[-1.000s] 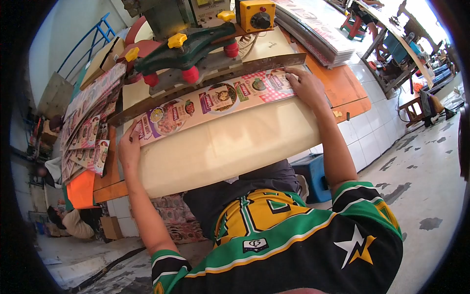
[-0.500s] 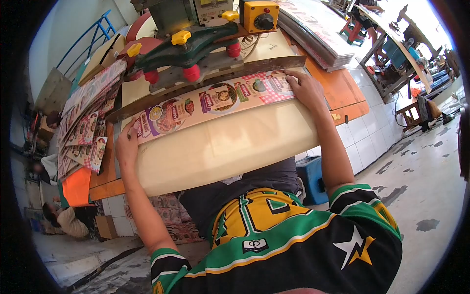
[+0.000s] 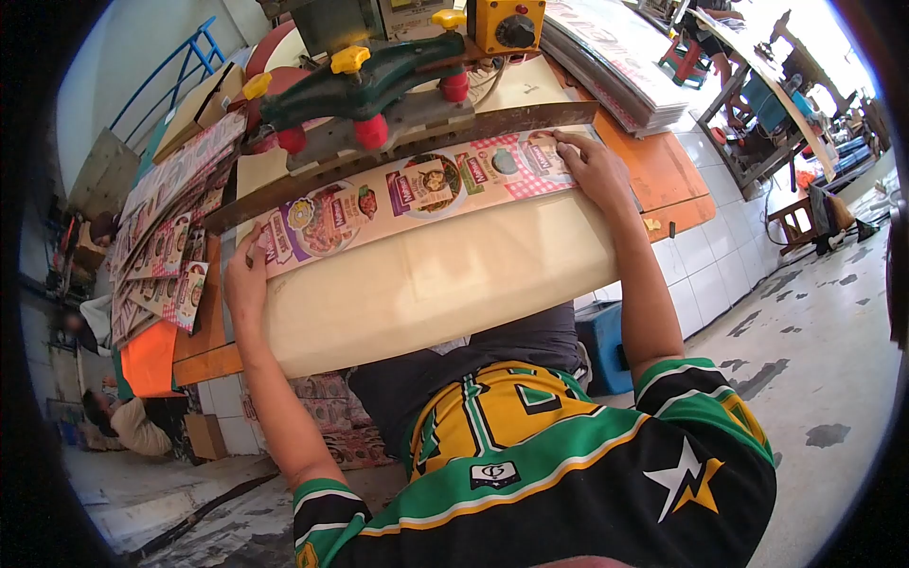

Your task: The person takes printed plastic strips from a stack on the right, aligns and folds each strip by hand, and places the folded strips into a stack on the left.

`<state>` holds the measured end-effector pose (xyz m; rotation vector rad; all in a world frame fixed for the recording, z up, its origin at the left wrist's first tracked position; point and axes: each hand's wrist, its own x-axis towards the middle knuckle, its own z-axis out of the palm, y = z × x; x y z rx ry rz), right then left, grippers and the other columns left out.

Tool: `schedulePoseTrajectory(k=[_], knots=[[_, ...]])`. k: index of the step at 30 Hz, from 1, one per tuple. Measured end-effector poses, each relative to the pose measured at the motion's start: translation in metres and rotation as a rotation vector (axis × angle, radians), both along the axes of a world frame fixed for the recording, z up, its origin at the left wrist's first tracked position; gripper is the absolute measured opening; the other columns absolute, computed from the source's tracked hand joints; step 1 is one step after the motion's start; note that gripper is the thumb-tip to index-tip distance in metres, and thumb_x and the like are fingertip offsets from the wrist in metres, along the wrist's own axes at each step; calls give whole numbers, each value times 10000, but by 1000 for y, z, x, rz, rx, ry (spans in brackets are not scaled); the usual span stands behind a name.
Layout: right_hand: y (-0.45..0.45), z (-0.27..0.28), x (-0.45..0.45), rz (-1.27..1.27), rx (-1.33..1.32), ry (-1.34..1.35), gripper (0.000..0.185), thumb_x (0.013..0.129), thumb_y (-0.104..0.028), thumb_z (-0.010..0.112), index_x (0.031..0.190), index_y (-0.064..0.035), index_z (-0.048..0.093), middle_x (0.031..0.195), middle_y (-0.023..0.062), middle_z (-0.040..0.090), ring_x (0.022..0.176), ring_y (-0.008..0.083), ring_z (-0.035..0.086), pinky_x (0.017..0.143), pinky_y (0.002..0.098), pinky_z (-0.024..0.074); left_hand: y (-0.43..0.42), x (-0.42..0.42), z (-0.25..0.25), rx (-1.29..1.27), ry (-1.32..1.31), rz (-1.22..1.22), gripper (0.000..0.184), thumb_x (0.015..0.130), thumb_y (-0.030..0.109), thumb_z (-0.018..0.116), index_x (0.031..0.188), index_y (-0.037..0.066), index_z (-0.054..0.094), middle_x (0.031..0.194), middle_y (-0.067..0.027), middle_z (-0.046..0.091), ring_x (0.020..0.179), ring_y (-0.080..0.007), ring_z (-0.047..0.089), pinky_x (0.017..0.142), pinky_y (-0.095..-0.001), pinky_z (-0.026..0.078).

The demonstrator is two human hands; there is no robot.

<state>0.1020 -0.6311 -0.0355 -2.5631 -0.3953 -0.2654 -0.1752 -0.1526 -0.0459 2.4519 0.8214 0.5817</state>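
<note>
- A printed strip (image 3: pixel 402 204) is laid lengthwise on a cream sheet (image 3: pixel 436 279), along its far side, and is held in place by a hand at each end.
- The strip's left end is touched by the left hand (image 3: pixel 246 284), whose fingers are bent at the corner; whether the edge is pinched cannot be told.
- The strip's right end is covered by the right hand (image 3: pixel 597 172), with fingers reaching over it; whether they are closed under the edge cannot be told.
- Food pictures, purple and green labels and a red checked pattern are shown on the strip, and its printed face is turned up.
- Just beyond the strip, a metal bar (image 3: pixel 535 119) is set nearly parallel to its long far edge.
- Above the bar, a dark green press (image 3: pixel 398 83) is seen, fitted with yellow knobs (image 3: pixel 350 61) on top and red feet (image 3: pixel 370 132) below.
- A yellow control box (image 3: pixel 507 28) with a black dial is mounted beside the press.
- The cream sheet is bent downward at its near side, over the person's lap.
- To the left, printed sheets (image 3: pixel 175 227) are piled unevenly, with an orange sheet (image 3: pixel 149 360) hanging below them.
- To the far right, flat panels (image 3: pixel 620 66) are stacked on the orange table (image 3: pixel 670 185).
- At the lower left, a co-worker (image 3: pixel 140 428) is seen in a pale top, well apart from the table.
</note>
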Motion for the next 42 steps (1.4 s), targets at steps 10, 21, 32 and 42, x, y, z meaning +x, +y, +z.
schedulePoseTrajectory(k=[10, 21, 32, 42], knots=[[0, 5, -2, 11, 5, 23, 357, 994, -472, 554, 1288, -346, 711, 994, 132, 752, 1011, 335, 694, 879, 446, 511, 2, 1, 1, 57, 127, 35, 384, 1024, 347, 527, 1388, 297, 638, 1106, -229, 713, 1032, -412, 681, 872, -432, 525], [0, 4, -2, 15, -15, 9, 356, 996, -462, 553, 1288, -334, 712, 1116, 138, 745, 1036, 361, 685, 889, 458, 517, 5, 1, -5, 51, 87, 40, 374, 1038, 379, 526, 1380, 285, 646, 1134, -211, 720, 1059, -402, 679, 884, -436, 521], [0, -3, 1, 0, -123, -62, 340, 997, -445, 548, 1244, -305, 735, 1059, 169, 748, 996, 374, 696, 875, 474, 529, 4, 0, -5, 68, 89, 33, 379, 1030, 339, 529, 1390, 287, 638, 1158, -192, 718, 1059, -381, 685, 892, -422, 519], [1, -1, -1, -2, -114, -52, 337, 997, -439, 546, 1239, -301, 736, 1057, 158, 750, 1010, 370, 694, 884, 469, 527, 0, -1, -1, 62, 111, 50, 383, 1035, 357, 528, 1399, 299, 630, 1154, -175, 726, 1056, -370, 692, 879, -422, 526]])
